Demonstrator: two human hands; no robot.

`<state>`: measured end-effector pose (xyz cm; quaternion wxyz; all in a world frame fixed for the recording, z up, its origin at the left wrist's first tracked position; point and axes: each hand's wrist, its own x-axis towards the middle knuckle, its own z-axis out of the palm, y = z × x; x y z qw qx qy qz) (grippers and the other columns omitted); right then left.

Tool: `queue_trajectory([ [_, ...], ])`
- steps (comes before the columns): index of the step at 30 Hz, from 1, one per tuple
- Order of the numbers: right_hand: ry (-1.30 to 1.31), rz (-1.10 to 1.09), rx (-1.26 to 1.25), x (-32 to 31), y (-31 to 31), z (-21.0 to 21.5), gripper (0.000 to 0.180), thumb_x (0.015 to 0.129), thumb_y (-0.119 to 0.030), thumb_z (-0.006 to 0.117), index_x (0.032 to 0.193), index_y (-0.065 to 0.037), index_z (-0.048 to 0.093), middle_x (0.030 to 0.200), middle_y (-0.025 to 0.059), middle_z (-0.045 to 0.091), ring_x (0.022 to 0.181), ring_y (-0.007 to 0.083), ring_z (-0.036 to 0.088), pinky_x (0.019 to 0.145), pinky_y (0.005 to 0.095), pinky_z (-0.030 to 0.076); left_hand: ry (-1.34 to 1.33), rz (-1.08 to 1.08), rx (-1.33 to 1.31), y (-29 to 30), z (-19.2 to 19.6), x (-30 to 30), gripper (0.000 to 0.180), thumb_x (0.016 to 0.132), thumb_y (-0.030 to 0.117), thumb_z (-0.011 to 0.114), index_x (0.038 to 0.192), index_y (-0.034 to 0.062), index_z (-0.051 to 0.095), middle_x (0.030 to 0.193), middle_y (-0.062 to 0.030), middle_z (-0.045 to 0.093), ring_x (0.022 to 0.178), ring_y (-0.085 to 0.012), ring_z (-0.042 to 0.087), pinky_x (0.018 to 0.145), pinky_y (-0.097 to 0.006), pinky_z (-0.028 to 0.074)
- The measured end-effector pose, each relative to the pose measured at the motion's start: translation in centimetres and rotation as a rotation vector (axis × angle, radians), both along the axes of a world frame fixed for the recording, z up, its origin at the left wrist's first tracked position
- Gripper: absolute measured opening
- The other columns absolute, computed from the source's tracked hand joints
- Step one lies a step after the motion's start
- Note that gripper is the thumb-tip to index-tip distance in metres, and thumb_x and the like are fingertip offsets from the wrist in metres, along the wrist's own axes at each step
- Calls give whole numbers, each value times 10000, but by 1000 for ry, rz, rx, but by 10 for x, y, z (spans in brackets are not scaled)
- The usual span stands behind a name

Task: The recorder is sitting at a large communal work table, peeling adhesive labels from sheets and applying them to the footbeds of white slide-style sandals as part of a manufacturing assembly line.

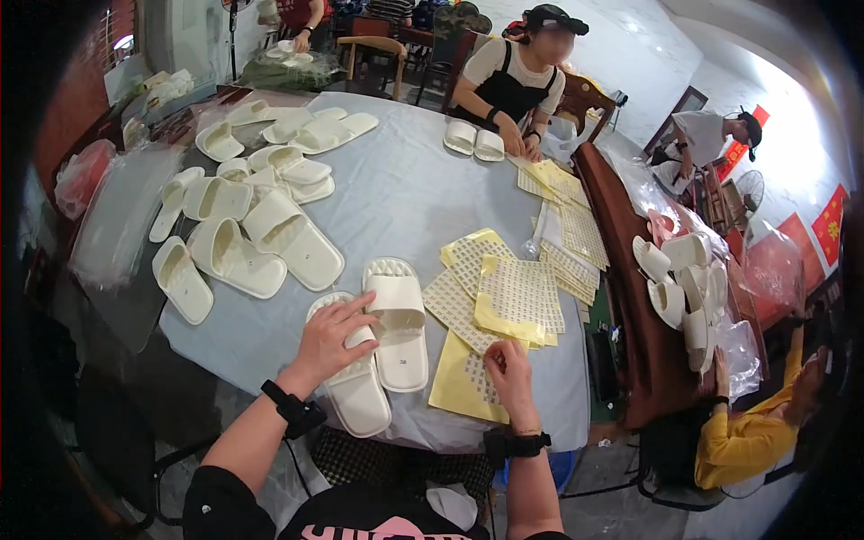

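Observation:
A pair of cream slippers lies side by side before me, the left slipper (360,400) a little nearer than the right slipper (402,355). My left hand (329,344) rests over the upper of the left one, its fingers spread and reaching to the right one's strap. My right hand (512,371) is closed in a pinch at the edge of a yellow sticker sheet (450,387) covered with small pale labels. What its fingertips hold is too small to make out. More yellow sticker sheets (519,292) lie overlapping just beyond that hand.
Loose cream slippers (261,193) heap on the table's left side, by clear plastic bags (117,234). Across the table a person (513,85) has hands near another slipper pair (474,141). A brown chair (621,297) stands right, with more slippers (693,292) and a yellow-sleeved person (747,441) beyond.

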<state>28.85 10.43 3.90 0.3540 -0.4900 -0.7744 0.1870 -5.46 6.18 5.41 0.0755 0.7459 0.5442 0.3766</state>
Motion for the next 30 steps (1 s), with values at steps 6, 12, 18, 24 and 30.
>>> queue_trajectory([
  [6,92,-67,-103,-3,0,-3,212,851,8,697,1016,-11,565,901,134,559,762,277,587,708,364,494,-18,-10,-1,-1,2,-1,327,779,292,784,1043,110,717,1443,-27,587,1154,-302,621,967,-416,489],
  [12,65,-67,-38,2,-1,-5,212,836,31,713,983,-10,565,840,83,576,700,173,546,654,310,470,-2,-7,-6,0,1,0,328,788,302,779,1052,118,717,1449,-29,582,1150,-301,622,974,-416,483],
  [18,100,-53,-62,-4,-3,-8,161,858,12,701,963,-11,581,834,75,582,693,161,552,644,298,464,-4,11,37,0,-11,-5,320,822,352,757,1059,141,712,1447,14,578,1112,-257,623,961,-397,485],
  [24,108,-152,-104,-8,-8,12,117,892,-33,697,943,-12,595,816,84,585,687,195,559,634,313,469,-24,8,9,0,-6,-1,317,833,370,755,1049,142,712,1442,18,583,1125,-257,623,961,-395,486],
  [30,53,122,-110,-81,-53,53,133,884,-3,695,985,-13,609,851,106,665,774,191,654,691,317,518,6,20,47,0,-12,-2,329,836,384,750,1059,146,709,1454,19,572,1134,-256,621,972,-399,480],
])
